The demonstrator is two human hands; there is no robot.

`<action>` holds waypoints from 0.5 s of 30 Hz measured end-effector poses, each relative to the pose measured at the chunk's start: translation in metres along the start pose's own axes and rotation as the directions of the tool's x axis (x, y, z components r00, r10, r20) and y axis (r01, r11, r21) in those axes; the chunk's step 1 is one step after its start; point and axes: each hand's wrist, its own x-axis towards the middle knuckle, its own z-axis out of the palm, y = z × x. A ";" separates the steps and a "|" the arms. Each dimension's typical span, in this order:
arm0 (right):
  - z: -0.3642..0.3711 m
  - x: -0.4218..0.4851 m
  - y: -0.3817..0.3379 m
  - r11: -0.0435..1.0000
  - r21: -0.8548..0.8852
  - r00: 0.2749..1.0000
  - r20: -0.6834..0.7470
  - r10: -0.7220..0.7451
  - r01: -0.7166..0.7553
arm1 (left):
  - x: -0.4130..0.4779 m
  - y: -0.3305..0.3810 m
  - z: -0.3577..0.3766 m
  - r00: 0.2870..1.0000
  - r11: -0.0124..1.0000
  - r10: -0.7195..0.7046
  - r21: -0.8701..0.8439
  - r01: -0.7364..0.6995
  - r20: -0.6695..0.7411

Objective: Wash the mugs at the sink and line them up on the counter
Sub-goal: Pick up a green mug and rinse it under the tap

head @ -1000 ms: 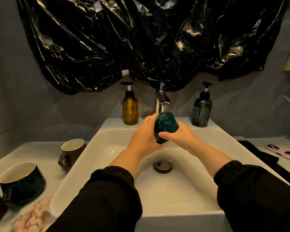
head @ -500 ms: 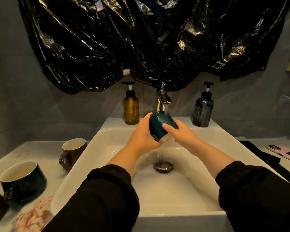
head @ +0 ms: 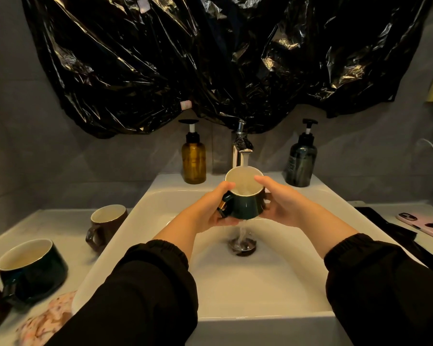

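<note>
item: green mug (head: 245, 208), in wash. change noted: half a second back it lay tipped with its dark outer wall to the camera; it is now turned mouth-up under the faucet (head: 240, 148), pale interior showing, the stream falling inside and water spilling from its base to the drain (head: 242, 245). reading: the outside looks done and the inside rinse is under way; this mug is not yet on the counter (head: 48, 226).

hands: apart, both clamped on the mug. left hand (head: 210, 208) curls round the handle side and under the base; right hand (head: 285, 203) cups the opposite wall, thumb laid over the rim.

location: over the middle of the sink (head: 160, 196), clear of the basin floor.

materials and shapes:
- green mug: glazed ceramic, tapering, cream lining, thin light rim, looped handle.
- brown mug (head: 108, 221): similar glaze, upright on the left counter, just beside the basin.
- wide dark mug (head: 33, 268): squat, glossy, upright, nearer the camera.
- sink: smooth white rectangular basin, round metal drain.
- faucet: polished chrome.
- amber bottle (head: 193, 158), dark bottle (head: 301, 161): pump dispensers flanking the faucet.
- black sheet (head: 210, 58): crinkled shiny plastic on the wall.
</note>
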 end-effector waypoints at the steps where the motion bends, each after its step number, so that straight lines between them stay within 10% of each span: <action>1: -0.002 0.000 0.001 1.000 0.012 1.000 0.001 0.022 -0.022 | 0.000 -0.001 -0.001 1.000 0.999 -0.021 -0.027 0.021 0.011; 7: 0.000 0.003 0.004 0.984 0.057 0.974 -0.141 0.177 -0.170 | 0.000 0.003 -0.001 0.992 0.993 -0.112 -0.036 0.114 0.064; 11: 0.000 0.001 0.006 0.956 0.148 0.934 -0.223 0.281 -0.253 | 0.003 0.009 0.002 0.980 0.795 0.144 0.606 -0.034 -0.135; 15: -0.005 0.002 0.007 0.943 0.195 0.917 -0.247 0.313 -0.269 | 0.004 0.008 0.000 0.972 0.700 0.227 0.704 -0.117 -0.064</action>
